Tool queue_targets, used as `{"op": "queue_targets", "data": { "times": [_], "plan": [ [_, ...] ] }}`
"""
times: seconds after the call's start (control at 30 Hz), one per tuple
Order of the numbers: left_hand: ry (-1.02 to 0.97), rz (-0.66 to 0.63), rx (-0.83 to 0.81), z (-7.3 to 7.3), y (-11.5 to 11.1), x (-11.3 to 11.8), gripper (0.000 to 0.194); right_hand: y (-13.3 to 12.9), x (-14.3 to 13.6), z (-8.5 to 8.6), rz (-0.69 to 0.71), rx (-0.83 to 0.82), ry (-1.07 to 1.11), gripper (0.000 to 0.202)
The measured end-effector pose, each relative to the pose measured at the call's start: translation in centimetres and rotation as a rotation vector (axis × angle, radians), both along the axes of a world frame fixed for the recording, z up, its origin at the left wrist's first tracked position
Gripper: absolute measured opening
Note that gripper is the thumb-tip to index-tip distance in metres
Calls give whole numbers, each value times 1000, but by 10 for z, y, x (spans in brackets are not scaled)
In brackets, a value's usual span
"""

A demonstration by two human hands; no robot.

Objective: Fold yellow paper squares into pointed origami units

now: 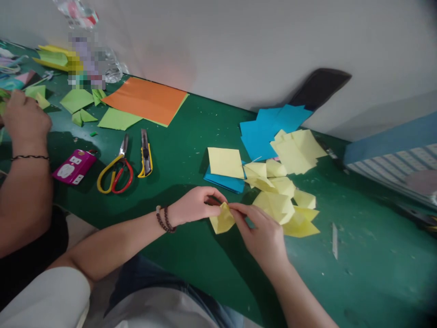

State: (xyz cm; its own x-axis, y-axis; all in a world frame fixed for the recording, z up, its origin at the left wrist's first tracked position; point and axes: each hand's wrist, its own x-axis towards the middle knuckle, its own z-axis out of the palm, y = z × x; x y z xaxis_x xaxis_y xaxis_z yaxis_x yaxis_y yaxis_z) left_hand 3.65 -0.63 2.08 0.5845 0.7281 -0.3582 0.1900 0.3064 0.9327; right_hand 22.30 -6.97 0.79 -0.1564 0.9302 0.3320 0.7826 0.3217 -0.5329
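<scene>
A small piece of folded yellow paper [222, 221] is held above the green table, near its front edge. My left hand [194, 205] pinches its upper left side between thumb and fingers. At its upper right edge, the thumb and fingertips of my right hand [262, 234] close on the same paper. Just beyond lies a stack of pale yellow square sheets [225, 161] on top of blue squares [223, 180]. Several folded yellow paper pieces [273, 205] are heaped to the right of that stack, close to my right hand.
Scissors [116, 168] and a yellow box cutter [145, 155] lie to the left, near a magenta box [75, 167]. Orange paper [146, 98] and blue sheets [269, 130] lie along the wall. A co-worker's hand [25, 114] is at far left. A blue-topped box [396, 155] stands right.
</scene>
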Motion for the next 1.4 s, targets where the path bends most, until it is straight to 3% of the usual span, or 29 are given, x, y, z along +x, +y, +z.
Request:
{"op": "queue_targets", "data": {
  "times": [0.1, 0.23, 0.53, 0.97, 1.27, 1.4],
  "plan": [
    [-22, -13, -7, -1, 0, 0, 24, 1, 0, 0, 20, 52, -1, 15],
    [22, 16, 102, -6, -1, 1, 10, 0, -2, 3, 37, 29, 42, 13],
    [71, 48, 100, -7, -3, 4, 8, 0, -3, 7, -96, -368, 328, 21],
    [9, 34, 53, -5, -2, 4, 10, 1, -2, 6, -138, -406, 361, 22],
    [59, 35, 130, -7, -4, 4, 13, 1, -5, 7, -116, -475, 422, 20],
    [-3, 48, 126, -7, -2, 5, 19, 2, -5, 6, -92, -397, 396, 11]
  ]
}}
